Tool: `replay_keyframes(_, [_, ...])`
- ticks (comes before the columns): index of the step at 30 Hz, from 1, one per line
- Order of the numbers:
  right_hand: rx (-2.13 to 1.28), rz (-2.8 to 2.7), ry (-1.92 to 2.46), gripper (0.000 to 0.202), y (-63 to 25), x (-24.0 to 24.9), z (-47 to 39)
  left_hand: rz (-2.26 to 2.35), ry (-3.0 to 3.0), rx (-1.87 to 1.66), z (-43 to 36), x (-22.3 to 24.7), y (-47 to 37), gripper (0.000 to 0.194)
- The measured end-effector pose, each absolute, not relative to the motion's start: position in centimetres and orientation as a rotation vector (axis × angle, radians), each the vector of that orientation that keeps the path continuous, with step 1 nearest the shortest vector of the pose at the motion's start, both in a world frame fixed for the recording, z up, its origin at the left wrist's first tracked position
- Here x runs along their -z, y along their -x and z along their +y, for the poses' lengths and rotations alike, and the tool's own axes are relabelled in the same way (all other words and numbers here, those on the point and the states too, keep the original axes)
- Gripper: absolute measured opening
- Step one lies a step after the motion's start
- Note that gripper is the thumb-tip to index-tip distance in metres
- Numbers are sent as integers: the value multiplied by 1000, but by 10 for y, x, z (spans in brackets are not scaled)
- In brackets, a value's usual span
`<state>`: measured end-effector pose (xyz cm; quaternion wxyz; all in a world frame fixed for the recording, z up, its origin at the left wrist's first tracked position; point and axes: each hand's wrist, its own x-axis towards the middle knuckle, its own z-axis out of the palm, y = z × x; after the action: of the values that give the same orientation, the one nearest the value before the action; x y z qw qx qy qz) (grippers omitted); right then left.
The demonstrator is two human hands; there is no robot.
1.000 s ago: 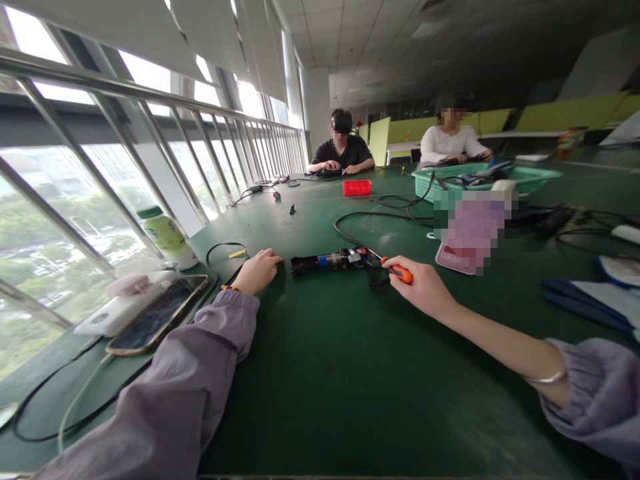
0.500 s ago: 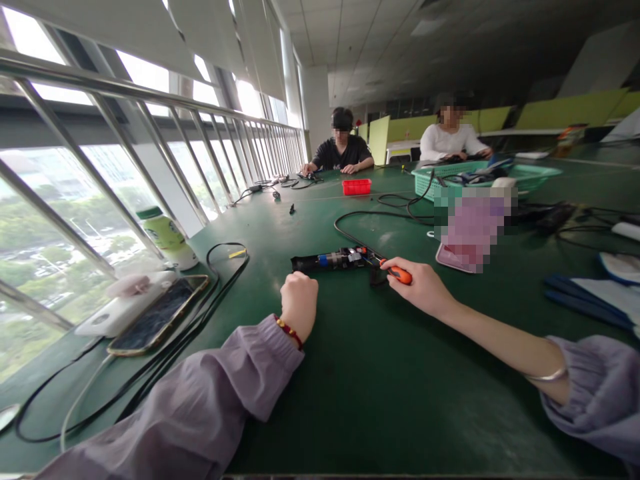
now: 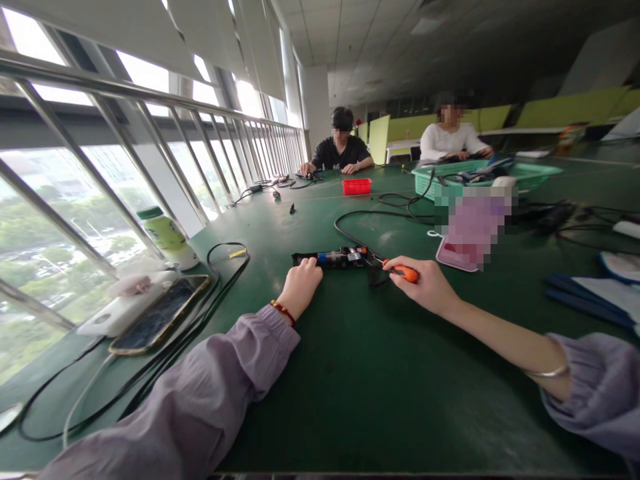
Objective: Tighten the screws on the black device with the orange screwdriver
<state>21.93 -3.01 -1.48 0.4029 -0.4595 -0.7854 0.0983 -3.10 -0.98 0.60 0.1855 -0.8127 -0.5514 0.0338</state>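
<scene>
A dark cylindrical device (image 3: 340,258) with a blue band lies across the green table. My left hand (image 3: 301,283) is closed on its left end, fingers curled over the black part. In my right hand (image 3: 425,283) is an orange-handled screwdriver (image 3: 404,272), gripped by its handle. The screwdriver's shaft points left to the device's right end, where orange and silver parts show. Whether the tip touches it is too small to tell. A black cable (image 3: 350,235) loops behind the device.
A phone (image 3: 160,317), a white case, black cables and a green bottle (image 3: 167,237) stand at the left. Farther back are a red tray (image 3: 357,187) and a green basket (image 3: 537,175). A pink item (image 3: 457,257) and blue-white gloves (image 3: 593,297) lie right. Two people sit beyond.
My left hand has turned and shifted slightly, its fingers now further over the device's left end. My right hand and the screwdriver have moved slightly right.
</scene>
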Motion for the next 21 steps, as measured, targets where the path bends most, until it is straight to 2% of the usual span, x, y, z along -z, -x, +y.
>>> replay_keyframes(12, [-358, -2045, 1027, 17, -212, 10, -42, -1493, 2260, 32, 6, 3, 48, 21])
replay_keyframes(21, [-335, -2170, 1003, 20, -213, 16, -38, -1436, 2455, 796, 3, 13, 40, 13])
